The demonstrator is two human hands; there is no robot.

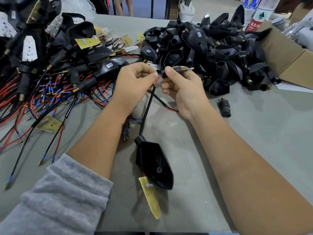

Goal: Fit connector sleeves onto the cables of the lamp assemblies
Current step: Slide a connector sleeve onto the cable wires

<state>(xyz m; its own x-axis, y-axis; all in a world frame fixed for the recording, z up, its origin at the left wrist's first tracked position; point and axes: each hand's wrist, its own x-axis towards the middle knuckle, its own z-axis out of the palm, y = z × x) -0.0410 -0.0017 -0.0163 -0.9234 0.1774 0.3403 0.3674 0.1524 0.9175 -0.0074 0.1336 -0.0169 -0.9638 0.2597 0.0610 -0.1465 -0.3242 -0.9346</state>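
Fingers of the right hand [183, 87] are curled round a black ribbed connector sleeve [179, 69], pinching it between thumb and forefinger; a blue-collared brass tip [189, 68] pokes out of the sleeve's far end, away from the palm. Just beside them, fingers of the left hand [133, 82] are bunched tight, pinching a thin red wire [156, 81] right where it enters the sleeve's near end. The two sets of fingertips almost touch.

From below the fingers a black cable [147, 109] runs down toward the person to a black lamp housing [155, 163] lying on the grey table [254, 133], with a yellow circuit strip [150, 199] sticking out of its near end.

Beyond the right hand's fingers sits a heap of empty black housings [203, 53], touching a cardboard box [291, 60]. Beyond and outward from the left hand's fingers lies a tangle of wired assemblies [50, 78] with red and black leads. One loose sleeve [225, 107] stands on the table outward of the right wrist.
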